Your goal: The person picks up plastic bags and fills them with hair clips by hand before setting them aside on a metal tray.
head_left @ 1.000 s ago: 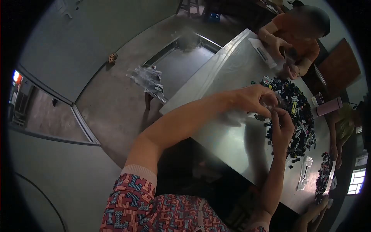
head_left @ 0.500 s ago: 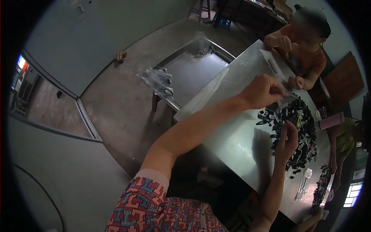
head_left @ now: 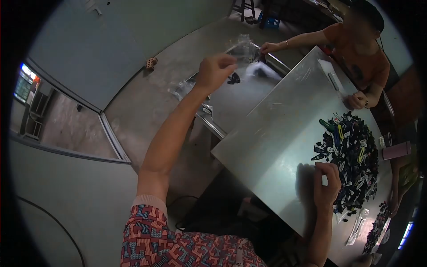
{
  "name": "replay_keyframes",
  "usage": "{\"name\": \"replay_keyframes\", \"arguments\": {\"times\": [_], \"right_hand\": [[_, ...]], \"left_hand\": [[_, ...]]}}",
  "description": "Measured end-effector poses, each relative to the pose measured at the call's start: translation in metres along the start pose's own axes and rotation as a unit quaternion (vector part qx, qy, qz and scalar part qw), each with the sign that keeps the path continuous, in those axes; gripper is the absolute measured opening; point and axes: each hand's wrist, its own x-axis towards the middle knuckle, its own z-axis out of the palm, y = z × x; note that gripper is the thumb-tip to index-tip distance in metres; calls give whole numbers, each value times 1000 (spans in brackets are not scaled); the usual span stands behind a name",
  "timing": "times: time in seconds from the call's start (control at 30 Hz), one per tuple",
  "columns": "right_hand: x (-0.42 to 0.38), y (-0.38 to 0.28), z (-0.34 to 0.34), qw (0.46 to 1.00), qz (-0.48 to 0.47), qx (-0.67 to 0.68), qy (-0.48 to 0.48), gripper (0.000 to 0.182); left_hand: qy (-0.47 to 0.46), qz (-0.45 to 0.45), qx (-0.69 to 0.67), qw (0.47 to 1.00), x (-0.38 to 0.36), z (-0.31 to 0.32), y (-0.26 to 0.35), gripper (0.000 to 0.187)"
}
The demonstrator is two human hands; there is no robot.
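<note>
My left hand [head_left: 216, 72] is stretched out over the metal-rimmed tray [head_left: 211, 120], thumb and fingers a little apart. Just below its fingertips is a small dark item [head_left: 233, 78], separate from the fingers in this view. My right hand [head_left: 328, 183] is at the near left edge of a heap of snap hair clips [head_left: 353, 162], its fingers curled in toward the thumb; what they hold, if anything, I cannot make out. Most clips are black, with some white, green and yellow ones among them.
The metal table [head_left: 271, 129] lies under the heap. Clear plastic bags [head_left: 181, 90] lie at the tray's edge. Opposite, a person in orange [head_left: 362, 58] reaches one hand [head_left: 268, 48] to the tray. A pink cup [head_left: 396, 151] and a second clip heap [head_left: 377, 227] are at the right.
My left hand has swung left from the clip heap to over the tray, where the dark item now shows. My right hand has shifted slightly down in view. The other person's arm has stretched toward the tray.
</note>
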Motion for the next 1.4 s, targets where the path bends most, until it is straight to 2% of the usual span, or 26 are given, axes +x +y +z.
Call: {"name": "replay_keyframes", "arguments": {"times": [0.17, 0.27, 0.33, 0.4, 0.43, 0.5, 0.53, 0.6, 0.63, 0.7, 0.73, 0.8, 0.83, 0.87, 0.93, 0.97, 1.03, 1.17, 1.4], "right_hand": [[1, 2, 1, 999, 15, 7, -44, 21], [1, 1, 1, 998, 22, 7, -54, 21], [1, 0, 0, 998, 31, 8, -59, 21], [2, 1, 0, 997, 38, 9, -64, 21], [2, 2, 0, 998, 30, 4, -64, 21], [1, 2, 0, 998, 24, 1, -66, 21], [1, 2, 0, 998, 27, 3, -65, 21], [1, 1, 0, 998, 30, 6, -62, 21], [1, 1, 0, 997, 33, 9, -63, 21], [1, 0, 0, 997, 37, 12, -63, 21], [2, -1, -1, 997, 40, 7, -61, 21], [1, -1, 0, 997, 41, 2, -61, 20], [1, 2, 1, 997, 38, -2, -61, 20], [1, 3, 1, 998, 34, -8, -60, 19], [1, 2, 1, 997, 41, -4, -60, 19], [1, 2, 1, 997, 49, 0, -58, 18], [1, 5, 0, 997, 51, -1, -56, 18], [2, 3, -1, 997, 53, 5, -55, 19], [-1, 4, 0, 997, 51, -2, -64, 20]], "left_hand": [[61, -113, 104, 986, -27, 10, -145, 25], [110, -169, 146, 968, -38, 20, -198, 22], [130, -188, 162, 960, -41, 23, -211, 20], [112, -193, 272, 936, -44, 25, -216, 32], [109, -195, 273, 936, -44, 26, -216, 32], [117, -224, 305, 918, -46, 25, -215, 52], [116, -226, 306, 917, -49, 24, -214, 52], [155, -202, 304, 918, -53, 21, -212, 65], [155, -202, 304, 918, -56, 21, -201, 65], [218, -12, 395, 893, -65, 25, -183, 60], [218, -12, 395, 892, -66, 26, -180, 60], [47, 76, 457, 885, -69, 30, -177, 63], [-2, 83, 478, 874, -71, 38, -182, 63], [-1, 81, 478, 875, -73, 42, -189, 63], [-97, 147, 570, 803, -76, 50, -212, 63], [-96, 146, 570, 803, -79, 52, -222, 63], [-157, 70, 620, 765, -82, 53, -229, 61], [-170, 47, 655, 735, -87, 44, -228, 56], [-131, 130, 672, 717, -91, 32, -246, 41]]}}
